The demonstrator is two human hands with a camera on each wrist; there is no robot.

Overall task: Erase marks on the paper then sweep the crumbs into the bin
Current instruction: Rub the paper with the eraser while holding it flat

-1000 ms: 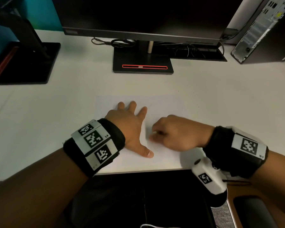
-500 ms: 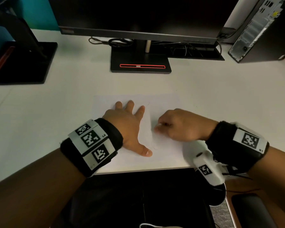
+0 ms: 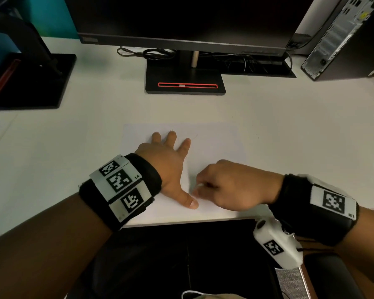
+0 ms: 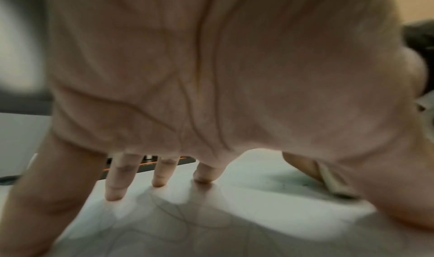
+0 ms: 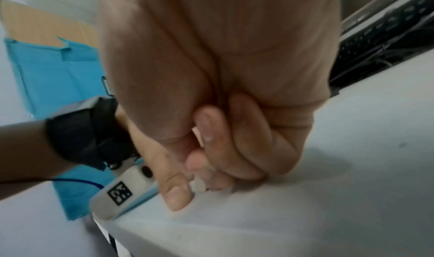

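A white sheet of paper lies on the white desk near its front edge, with faint pencil lines showing under my palm in the left wrist view. My left hand rests flat on the sheet with fingers spread, and its fingertips press the paper. My right hand sits just right of the left thumb, curled round a small white eraser whose tip touches the paper. That eraser also shows at the right of the left wrist view, beside a grey smudge. No bin is in view.
A monitor on a black stand is at the back centre. A second stand sits back left, a computer tower back right. Cables lie behind the stand. The desk's front edge runs right below my hands.
The right hand with the eraser moved away from the left hand, then back down and left next to the left thumb. The left hand stayed flat on the paper.
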